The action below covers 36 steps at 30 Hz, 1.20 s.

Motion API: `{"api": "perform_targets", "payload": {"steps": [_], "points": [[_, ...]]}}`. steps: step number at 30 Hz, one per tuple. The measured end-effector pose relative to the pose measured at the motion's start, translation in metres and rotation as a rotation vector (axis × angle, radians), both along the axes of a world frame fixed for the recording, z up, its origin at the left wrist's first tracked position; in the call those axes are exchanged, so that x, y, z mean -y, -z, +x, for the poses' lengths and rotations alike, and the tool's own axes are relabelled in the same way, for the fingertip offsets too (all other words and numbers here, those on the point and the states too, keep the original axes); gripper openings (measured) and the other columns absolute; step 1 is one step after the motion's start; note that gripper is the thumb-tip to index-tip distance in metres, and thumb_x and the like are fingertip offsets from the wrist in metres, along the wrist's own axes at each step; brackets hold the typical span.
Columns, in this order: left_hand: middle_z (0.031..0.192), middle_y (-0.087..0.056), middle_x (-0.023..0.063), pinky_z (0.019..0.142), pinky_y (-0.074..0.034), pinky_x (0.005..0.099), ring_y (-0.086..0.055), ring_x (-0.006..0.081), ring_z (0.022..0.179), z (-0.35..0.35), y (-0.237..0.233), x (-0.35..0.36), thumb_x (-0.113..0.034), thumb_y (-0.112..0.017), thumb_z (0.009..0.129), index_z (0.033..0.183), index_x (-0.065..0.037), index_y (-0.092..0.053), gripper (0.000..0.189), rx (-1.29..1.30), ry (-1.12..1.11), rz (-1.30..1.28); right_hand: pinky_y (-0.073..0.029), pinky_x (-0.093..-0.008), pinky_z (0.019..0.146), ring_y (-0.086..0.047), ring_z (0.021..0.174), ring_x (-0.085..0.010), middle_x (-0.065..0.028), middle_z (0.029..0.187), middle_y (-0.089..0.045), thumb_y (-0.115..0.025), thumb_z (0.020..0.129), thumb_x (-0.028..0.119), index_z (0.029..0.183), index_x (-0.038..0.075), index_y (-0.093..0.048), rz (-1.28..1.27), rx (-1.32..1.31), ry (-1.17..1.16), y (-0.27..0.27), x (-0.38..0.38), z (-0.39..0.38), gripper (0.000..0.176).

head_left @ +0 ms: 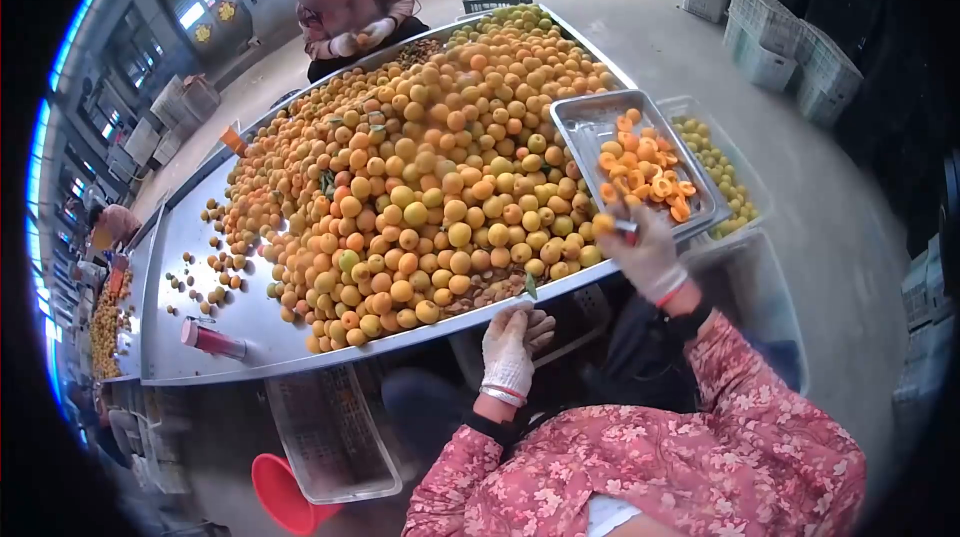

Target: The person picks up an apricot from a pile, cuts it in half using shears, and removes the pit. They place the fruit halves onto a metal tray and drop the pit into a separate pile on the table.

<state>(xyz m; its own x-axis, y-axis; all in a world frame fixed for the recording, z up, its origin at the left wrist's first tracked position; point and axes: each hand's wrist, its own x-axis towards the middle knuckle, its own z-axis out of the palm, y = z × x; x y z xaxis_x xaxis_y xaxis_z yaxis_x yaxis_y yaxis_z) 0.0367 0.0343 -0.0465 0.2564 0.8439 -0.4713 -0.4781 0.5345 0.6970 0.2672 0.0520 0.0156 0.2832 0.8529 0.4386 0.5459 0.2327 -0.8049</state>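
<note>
My right hand [642, 249], in a white glove, is closed at the front edge of a metal tray [712, 205]. Between its fingers are an orange fruit piece [604, 224] and a small red-and-metal tool [626, 228]. Halved orange fruit [640, 169] lies in the tray. My left hand [512, 345], also gloved, is at the table's front edge with its fingers curled together; whatever it holds, if anything, is hidden. Just beyond it are brown pits [497, 289] and a green leaf [530, 285]. A large heap of yellow-orange fruit [420, 177] covers much of the metal table [180, 277].
Across the table sits a co-worker [350, 7] with gloved hands together. A red-and-silver cylinder [213, 340] lies on the table at left. Below are an empty crate [335, 437] and a red bucket [283, 497]. A bin of green fruit [720, 172] stands right of the tray.
</note>
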Motion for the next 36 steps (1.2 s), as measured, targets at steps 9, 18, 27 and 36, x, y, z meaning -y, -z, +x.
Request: {"api": "perform_targets", "payload": {"steps": [9, 18, 27, 36], "points": [[0.095, -0.068, 0.0106, 0.084, -0.049, 0.0307, -0.065, 0.0197, 0.091, -0.035, 0.01, -0.004, -0.009, -0.06, 0.087, 0.103, -0.003, -0.065, 0.019, -0.914, 0.118, 0.548, -0.049, -0.0297, 0.055, -0.062, 0.062, -0.0158, -0.0081, 0.076, -0.064, -0.062, 0.089, 0.015, 0.115, 0.004, -0.06, -0.211, -0.438, 0.092, -0.001, -0.017, 0.013, 0.029], [0.091, -0.066, 0.0145, 0.077, -0.05, 0.0399, -0.063, 0.0299, 0.085, -0.057, -0.022, -0.114, -0.022, -0.07, 0.08, 0.104, -0.004, -0.064, 0.03, -1.374, -0.109, 0.925, -0.039, -0.0257, 0.043, -0.048, 0.049, -0.0114, -0.0023, 0.064, -0.052, -0.062, 0.09, 0.019, 0.099, 0.006, -0.053, -1.032, -1.238, -0.42, 0.01, 0.081, -0.053, 0.018], [0.095, -0.062, 0.0139, 0.082, -0.047, 0.0427, -0.058, 0.0332, 0.093, -0.031, 0.008, -0.162, -0.034, -0.075, 0.074, 0.115, -0.009, -0.062, 0.05, -1.76, -0.004, 0.894, -0.041, -0.023, 0.049, -0.049, 0.053, -0.0085, -0.0008, 0.063, -0.051, -0.052, 0.094, 0.026, 0.098, 0.004, -0.053, -1.256, -0.786, -0.536, 0.0, 0.077, -0.045, 0.022], [0.116, -0.061, 0.0133, 0.095, -0.046, 0.0358, -0.06, 0.0266, 0.103, -0.056, -0.039, -0.097, -0.021, -0.057, 0.095, 0.128, 0.0, -0.052, 0.04, -0.241, -0.022, 0.467, -0.038, -0.0232, 0.043, -0.047, 0.048, -0.008, 0.0001, 0.064, -0.051, -0.054, 0.095, 0.03, 0.104, 0.004, -0.052, -0.983, -0.631, -0.269, 0.014, 0.038, -0.051, 0.027]]}}
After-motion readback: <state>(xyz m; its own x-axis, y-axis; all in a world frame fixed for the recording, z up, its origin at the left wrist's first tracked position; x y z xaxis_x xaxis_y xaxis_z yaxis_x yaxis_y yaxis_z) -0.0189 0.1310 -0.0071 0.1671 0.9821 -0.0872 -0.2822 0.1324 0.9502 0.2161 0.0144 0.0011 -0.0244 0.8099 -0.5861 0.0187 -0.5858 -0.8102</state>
